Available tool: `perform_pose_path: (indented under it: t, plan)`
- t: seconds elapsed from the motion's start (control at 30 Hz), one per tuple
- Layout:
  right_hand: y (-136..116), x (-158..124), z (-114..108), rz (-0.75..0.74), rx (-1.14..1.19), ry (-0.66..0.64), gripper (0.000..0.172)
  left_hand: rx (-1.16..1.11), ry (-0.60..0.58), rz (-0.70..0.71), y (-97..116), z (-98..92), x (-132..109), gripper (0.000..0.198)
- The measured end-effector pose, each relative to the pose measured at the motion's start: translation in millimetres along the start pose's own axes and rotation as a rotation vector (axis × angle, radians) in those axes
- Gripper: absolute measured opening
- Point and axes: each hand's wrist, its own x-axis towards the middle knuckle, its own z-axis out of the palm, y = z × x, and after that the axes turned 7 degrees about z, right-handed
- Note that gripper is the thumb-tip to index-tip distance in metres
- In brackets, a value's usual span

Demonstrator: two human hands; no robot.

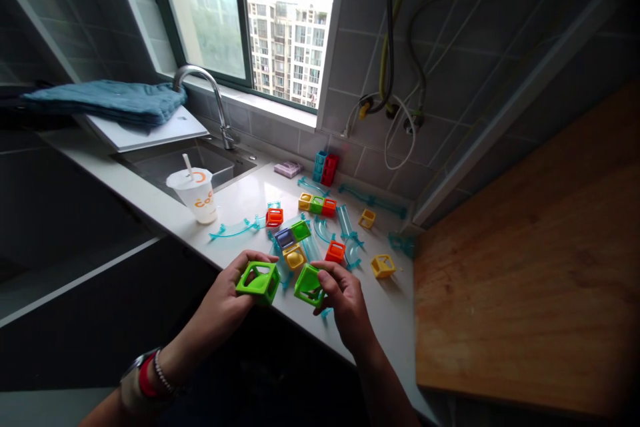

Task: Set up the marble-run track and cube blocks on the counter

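My left hand [235, 290] grips a green hollow cube block [259, 280] by its left side, above the counter's front edge. In my right hand [341, 290] is a second green cube block [309, 285], pinched between thumb and fingers. The two cubes are held apart, with a small gap between them. Just beyond them on the counter lie a yellow cube block [295, 257], a purple block [285, 238] and a green block [301, 231], grouped together. A red cube block [335, 252] rests beyond my right hand.
Clear blue track pieces [235, 229] lie scattered on the white counter [240, 197]. A row of three blocks [317, 204] and loose yellow cubes [383, 266] are there too. A plastic cup [197, 197] stands by the sink [150, 163]. A wooden board [520, 267] borders the right.
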Motion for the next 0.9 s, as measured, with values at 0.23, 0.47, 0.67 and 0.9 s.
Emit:
perform_pose_path:
  t: [0.23,0.47,0.67,0.9]
  plan:
    - [-1.0,-0.9,0.4,0.017,0.071,-0.062,0.040,-0.115,0.033,-0.084,-1.9,5.2,-1.6,0.031]
    - [2.3,-1.4,3.4,0.073,0.180,-0.170,0.040,-0.043,0.110,-0.042,-1.3,13.8,7.8,0.038]
    - [2.8,-5.1,11.1,0.178,0.205,-0.227,0.057,-0.042,0.215,0.002,8.9,24.4,18.6,0.031]
    - [0.7,-5.4,15.2,0.209,0.203,-0.212,0.061,-0.152,0.260,-0.002,0.9,31.6,22.7,0.036]
